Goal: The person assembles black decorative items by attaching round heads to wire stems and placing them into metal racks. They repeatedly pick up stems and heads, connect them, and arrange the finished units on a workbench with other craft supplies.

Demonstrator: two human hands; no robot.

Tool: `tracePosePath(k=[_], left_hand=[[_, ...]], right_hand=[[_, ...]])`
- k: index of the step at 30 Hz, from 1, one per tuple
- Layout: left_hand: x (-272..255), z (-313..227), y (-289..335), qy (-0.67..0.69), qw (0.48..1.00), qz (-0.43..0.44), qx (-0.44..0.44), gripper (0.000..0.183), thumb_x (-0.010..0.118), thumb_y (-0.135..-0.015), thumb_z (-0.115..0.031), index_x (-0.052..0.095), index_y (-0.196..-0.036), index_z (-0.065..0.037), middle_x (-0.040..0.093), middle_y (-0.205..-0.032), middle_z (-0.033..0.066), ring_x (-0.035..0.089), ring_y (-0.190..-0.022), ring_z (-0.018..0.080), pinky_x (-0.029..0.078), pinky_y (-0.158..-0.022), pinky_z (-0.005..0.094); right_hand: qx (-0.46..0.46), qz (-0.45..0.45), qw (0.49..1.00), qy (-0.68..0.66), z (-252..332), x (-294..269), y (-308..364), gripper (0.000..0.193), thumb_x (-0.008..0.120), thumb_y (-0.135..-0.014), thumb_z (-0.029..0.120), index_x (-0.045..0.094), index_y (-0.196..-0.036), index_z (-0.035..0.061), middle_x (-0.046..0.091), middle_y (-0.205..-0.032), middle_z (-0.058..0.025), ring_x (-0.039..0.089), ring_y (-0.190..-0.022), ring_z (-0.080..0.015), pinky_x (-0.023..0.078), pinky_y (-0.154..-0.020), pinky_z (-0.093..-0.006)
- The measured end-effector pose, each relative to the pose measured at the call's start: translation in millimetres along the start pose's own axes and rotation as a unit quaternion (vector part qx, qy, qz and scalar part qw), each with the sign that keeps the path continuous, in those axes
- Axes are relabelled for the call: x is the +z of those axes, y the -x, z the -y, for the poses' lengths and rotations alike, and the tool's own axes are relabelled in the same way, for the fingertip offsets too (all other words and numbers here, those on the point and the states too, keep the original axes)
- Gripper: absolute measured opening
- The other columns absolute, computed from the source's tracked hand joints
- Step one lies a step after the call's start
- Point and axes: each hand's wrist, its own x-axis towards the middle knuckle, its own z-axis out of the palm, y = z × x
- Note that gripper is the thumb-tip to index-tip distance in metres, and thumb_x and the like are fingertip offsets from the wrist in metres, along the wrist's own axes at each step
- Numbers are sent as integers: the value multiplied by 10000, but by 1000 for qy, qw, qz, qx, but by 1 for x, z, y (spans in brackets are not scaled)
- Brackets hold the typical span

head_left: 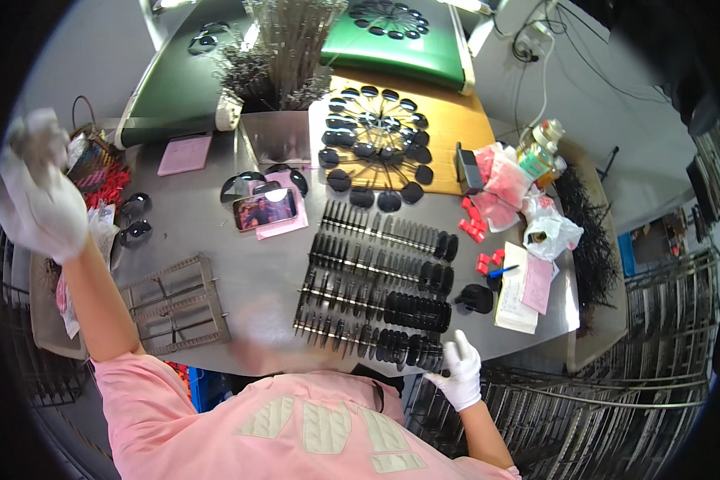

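Note:
My left hand (44,192), in a white glove, is raised at the far left beyond the table's edge. Motion smears its fingers, so whether it holds anything does not show. Gloved in white too, my right hand (460,374) is at the near right corner of a metal rack (298,308), its thumb and fingers apart and nothing visible between them. Several rows of dark lens-like pieces (418,310) stand on edge in that rack. Just right of it lies a small black cluster (476,298), too dark to make out.
An empty metal frame (176,308) lies at left. Beyond the rack are a phone (264,210), sunglasses (136,232) and dark lenses fanned on a wooden board (456,128). Red pieces (472,222), a notebook (517,300) and bottles (540,152) sit at right. Green conveyor belts (408,56) extend behind.

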Motion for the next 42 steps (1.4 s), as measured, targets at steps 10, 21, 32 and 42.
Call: tracePosePath(k=[10, 21, 32, 42], left_hand=[[-5, -33, 155, -59, 978, 66, -190, 205, 461, -1110, -215, 573, -1167, -53, 700, -904, 108, 599, -633, 97, 420, -545, 203], [25, -10, 265, -92, 906, 247, -330, 127, 455, -1082, -123, 553, -1021, -68, 603, -786, 32, 536, -611, 93, 455, -550, 236], [-15, 81, 241, -6, 843, 1, -538, 176, 499, -1101, -236, 596, -1061, -95, 573, -718, -11, 430, -526, 35, 318, -451, 193], [-20, 72, 245, -4, 776, 11, -630, 156, 552, -1075, -232, 604, -1088, -85, 599, -787, 1, 502, -590, 50, 405, -506, 190]], right_hand=[[274, -27, 952, -134, 19, 70, 12, 95, 657, -870, 79, 690, -942, 26, 721, -867, -184, 704, -825, -393, 555, -755, -423], [327, 43, 927, -176, 51, 6, -15, 198, 659, -837, 103, 692, -1000, -4, 713, -897, -268, 696, -895, -462, 557, -783, -472], [333, 35, 927, -168, 45, -5, -14, 145, 677, -852, 112, 709, -934, -2, 694, -785, -238, 697, -764, -423, 533, -698, -438], [347, 47, 921, -168, 60, -17, -22, 193, 675, -874, 137, 702, -1011, 5, 699, -822, -245, 692, -763, -418, 534, -698, -426]])
